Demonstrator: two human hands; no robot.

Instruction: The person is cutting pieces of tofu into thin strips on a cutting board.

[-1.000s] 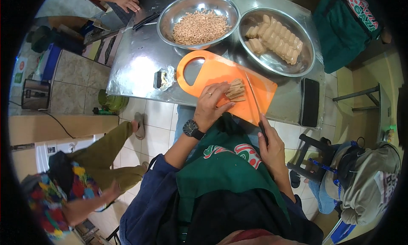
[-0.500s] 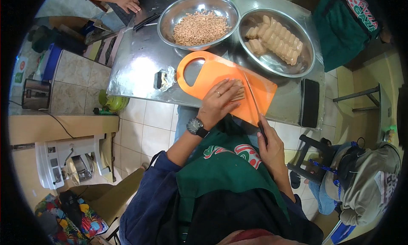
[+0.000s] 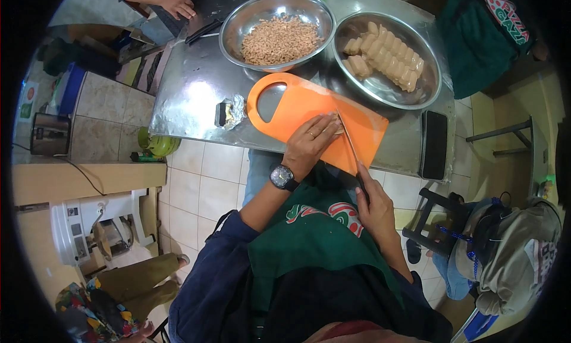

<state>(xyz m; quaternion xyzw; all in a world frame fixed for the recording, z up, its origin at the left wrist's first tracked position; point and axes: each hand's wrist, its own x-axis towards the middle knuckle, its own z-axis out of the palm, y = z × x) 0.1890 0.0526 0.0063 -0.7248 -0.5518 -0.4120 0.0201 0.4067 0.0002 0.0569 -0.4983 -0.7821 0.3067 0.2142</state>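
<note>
An orange cutting board (image 3: 367,127) lies at the table's near edge. My left hand (image 3: 308,142), fingers together, presses light-brown sausage strips (image 3: 338,126) against it; the hand hides most of them. In my right hand (image 3: 376,205) is the dark handle of a knife (image 3: 349,139). Its blade slants across the board, close beside my left fingertips. Behind the board, a steel bowl (image 3: 228,23) contains small diced brown pieces (image 3: 279,42). Another steel bowl (image 3: 433,81), to the right, has several pale-brown sausages (image 3: 389,56) piled in it.
A black phone (image 3: 435,145) lies at the table's right edge. Crumpled foil with a small block (image 3: 231,113) sits left of the board. Another person's hand (image 3: 177,5) rests at the far left, near a black-handled tool (image 3: 203,31). A dark stool (image 3: 437,221) stands right.
My left hand has shifted slightly down and right, covering more of the strips. The knife has moved a little left with my right hand. A person at lower left has shifted their legs.
</note>
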